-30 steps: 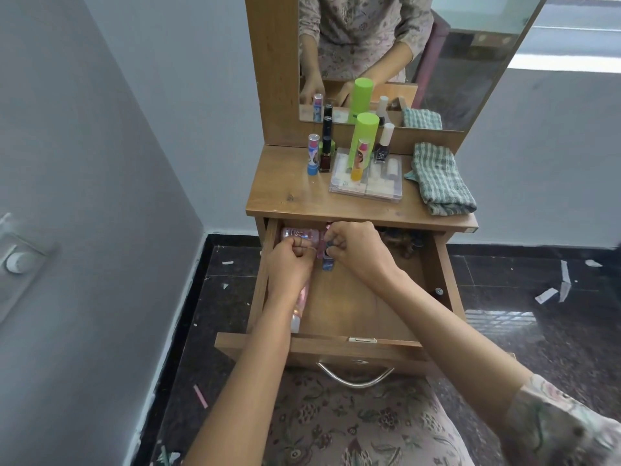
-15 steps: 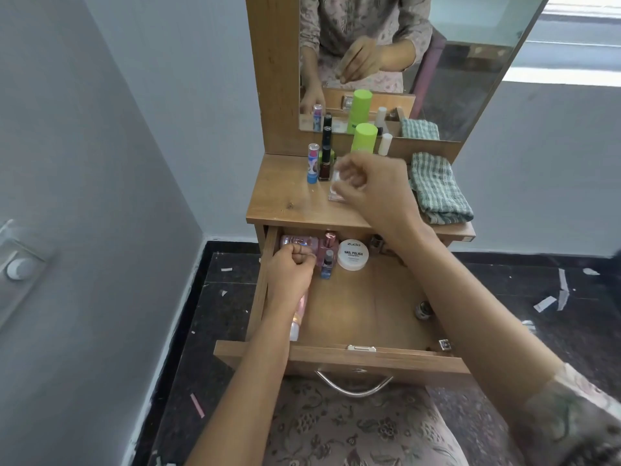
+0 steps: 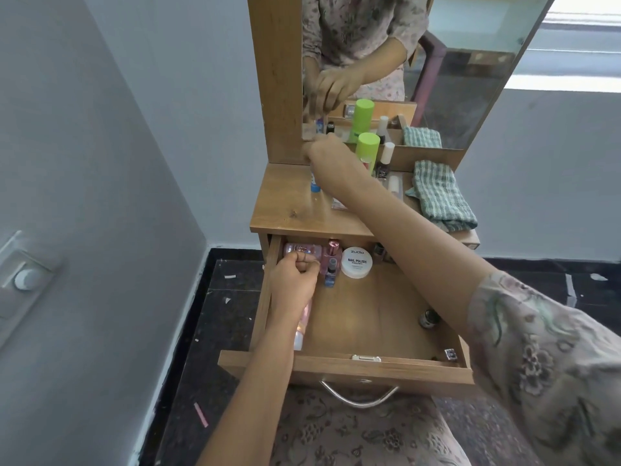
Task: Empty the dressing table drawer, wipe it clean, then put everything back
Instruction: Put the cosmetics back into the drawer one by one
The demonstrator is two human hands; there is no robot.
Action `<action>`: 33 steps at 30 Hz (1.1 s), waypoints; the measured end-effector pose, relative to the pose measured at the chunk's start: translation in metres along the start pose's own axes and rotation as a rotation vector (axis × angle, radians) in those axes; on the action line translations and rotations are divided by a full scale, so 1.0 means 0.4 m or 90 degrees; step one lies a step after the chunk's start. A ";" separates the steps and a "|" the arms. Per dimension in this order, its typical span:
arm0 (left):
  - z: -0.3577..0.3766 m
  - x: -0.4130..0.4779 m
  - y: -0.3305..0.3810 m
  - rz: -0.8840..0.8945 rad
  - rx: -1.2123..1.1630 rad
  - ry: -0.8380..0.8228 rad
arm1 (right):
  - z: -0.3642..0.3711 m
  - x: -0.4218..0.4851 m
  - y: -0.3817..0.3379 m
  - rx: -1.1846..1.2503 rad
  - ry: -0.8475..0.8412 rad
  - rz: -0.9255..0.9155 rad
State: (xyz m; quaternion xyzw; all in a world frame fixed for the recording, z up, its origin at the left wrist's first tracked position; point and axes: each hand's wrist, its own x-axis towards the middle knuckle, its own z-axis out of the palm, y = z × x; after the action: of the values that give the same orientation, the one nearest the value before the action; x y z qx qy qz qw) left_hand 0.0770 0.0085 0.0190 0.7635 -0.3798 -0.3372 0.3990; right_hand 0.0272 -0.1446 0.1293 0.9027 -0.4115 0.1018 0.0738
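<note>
The wooden drawer (image 3: 353, 364) is pulled out below the dressing table top (image 3: 289, 210). At its back left my left hand (image 3: 295, 274) rests as a closed fist over a long pink tube (image 3: 302, 327), beside a lying pink bottle (image 3: 299, 250). Next to these stand a pink-capped bottle (image 3: 332, 252), a small blue nail polish bottle (image 3: 331, 274) and a white nail polish remover jar (image 3: 357, 262). A dark little bottle (image 3: 429, 318) lies at the drawer's right side. Up on the table top, my right hand (image 3: 329, 156) grips the top of a blue-based lip balm stick (image 3: 315, 186).
On the table top stand a green-capped bottle (image 3: 368, 146) and a white-capped nail polish (image 3: 385, 161), with a folded checked cloth (image 3: 440, 196) at the right. A mirror (image 3: 453, 62) rises behind. A grey wall is close on the left; the drawer's metal handle (image 3: 359, 398) hangs over my lap.
My right hand left the drawer's back, rose to the table top and moved left onto the lip balm stick. The white jar now shows in the drawer. My left hand stayed put.
</note>
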 end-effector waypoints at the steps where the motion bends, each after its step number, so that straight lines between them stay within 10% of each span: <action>1: 0.000 0.000 0.000 -0.001 0.001 0.000 | -0.001 -0.004 -0.003 0.007 0.007 0.000; 14: -0.001 -0.009 0.012 0.013 -0.008 -0.004 | -0.219 -0.388 0.082 0.587 0.145 0.295; 23: -0.001 -0.019 0.015 0.022 0.008 -0.039 | 0.020 -0.532 0.092 0.527 0.029 0.485; 33: 0.001 -0.014 0.009 0.019 0.031 -0.021 | 0.157 -0.468 0.059 0.432 0.013 0.358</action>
State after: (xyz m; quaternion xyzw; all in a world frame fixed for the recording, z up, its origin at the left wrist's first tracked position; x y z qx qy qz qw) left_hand 0.0728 0.0115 0.0231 0.7614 -0.4061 -0.3343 0.3789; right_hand -0.1031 -0.0373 0.0236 0.7278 -0.5834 0.2564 -0.2533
